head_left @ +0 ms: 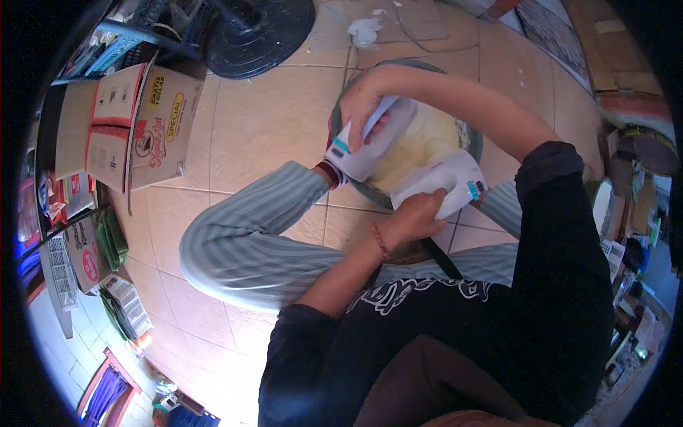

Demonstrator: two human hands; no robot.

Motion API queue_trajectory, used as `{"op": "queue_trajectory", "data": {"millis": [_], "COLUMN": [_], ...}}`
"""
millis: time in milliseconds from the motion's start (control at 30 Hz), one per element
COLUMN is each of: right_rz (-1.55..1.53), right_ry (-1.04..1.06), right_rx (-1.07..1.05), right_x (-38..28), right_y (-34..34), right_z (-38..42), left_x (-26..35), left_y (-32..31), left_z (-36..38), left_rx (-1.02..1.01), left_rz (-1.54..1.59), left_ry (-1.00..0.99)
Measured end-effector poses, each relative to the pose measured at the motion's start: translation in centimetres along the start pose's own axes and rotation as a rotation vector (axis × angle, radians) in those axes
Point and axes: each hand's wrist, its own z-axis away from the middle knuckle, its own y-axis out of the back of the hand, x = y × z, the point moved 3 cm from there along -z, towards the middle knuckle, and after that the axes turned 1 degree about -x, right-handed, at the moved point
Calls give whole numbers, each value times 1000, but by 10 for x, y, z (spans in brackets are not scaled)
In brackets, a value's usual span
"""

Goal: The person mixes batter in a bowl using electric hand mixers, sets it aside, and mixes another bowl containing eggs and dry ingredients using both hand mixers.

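Note:
A large round bowl on the floor holds pale yellow, creamy batter. My left hand, with a beaded bracelet at the wrist, is wrapped round a white hand mixer over the bowl's near right side. My right arm reaches round the far side, and my right hand grips a second white mixer at the bowl's left. Both mixers have teal marks at one end. Their beaters are hidden from view.
My legs in striped trousers bend beside the bowl. A cardboard box and shelves stand left, with a round black base behind. A crumpled white bag and a cable lie beyond the bowl. Clutter lines the right.

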Motion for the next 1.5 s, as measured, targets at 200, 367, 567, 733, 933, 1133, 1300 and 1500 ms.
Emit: {"op": "queue_trajectory", "data": {"millis": [200, 367, 567, 733, 933, 1133, 1300, 1500], "right_rz": [49, -322, -836, -904, -884, -836, -691, -234], "right_ry": [-103, -10, 104, 49, -31, -112, -326, -407], "right_rx": [-168, 212, 615, 862, 1085, 1270, 1158, 917], "right_x": [-18, 6, 103, 111, 122, 125, 116, 58], "right_y": [-31, -32, -55, -85, -124, -166, -211, -259], "right_z": [1, 50, 78, 109, 133, 144, 139, 110], "left_x": [-3, 4, 3, -1, -18, -22, -43, -54], "left_y": [-1, 6, 6, 15, 35, 70, 92, 114], "left_z": [2, 9, 19, 32, 44, 55, 58, 58], "left_rx": [102, 185, 169, 135, 280, 473, 625, 638], "left_rz": [13, -55, -110, -186, -258, -236, -242, -160], "left_ry": [8, 66, 137, 174, 185, 237, 252, 432]}}
